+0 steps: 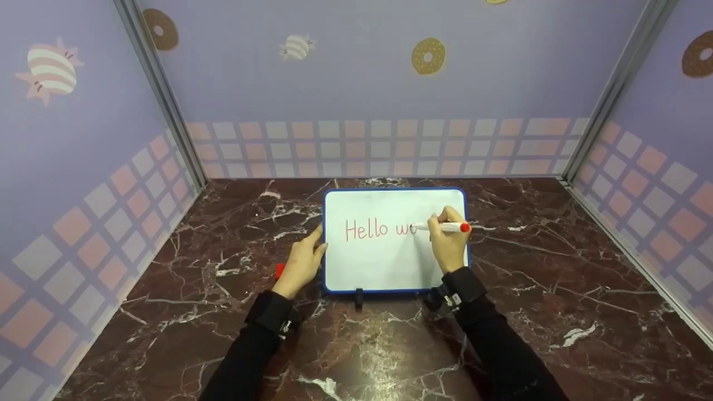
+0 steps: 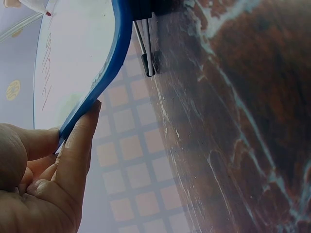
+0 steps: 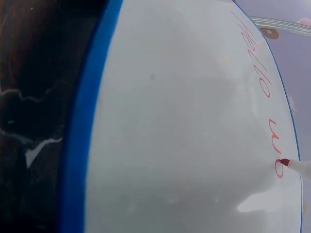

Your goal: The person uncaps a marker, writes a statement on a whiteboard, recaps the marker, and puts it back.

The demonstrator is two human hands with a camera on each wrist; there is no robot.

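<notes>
A small whiteboard (image 1: 384,262) with a blue frame lies on the marble table, with "Hello wo" written on it in red. My right hand (image 1: 449,240) grips a white marker (image 1: 443,227) with a red end, its tip (image 3: 285,162) touching the board at the last letter. My left hand (image 1: 303,260) rests with straight fingers (image 2: 77,145) against the board's left edge (image 2: 114,63). A red marker cap (image 1: 279,270) lies on the table just left of my left hand.
The dark red marble table (image 1: 557,278) is enclosed by purple patterned walls on the left, back and right. A small black clip (image 1: 359,297) sticks out at the board's near edge.
</notes>
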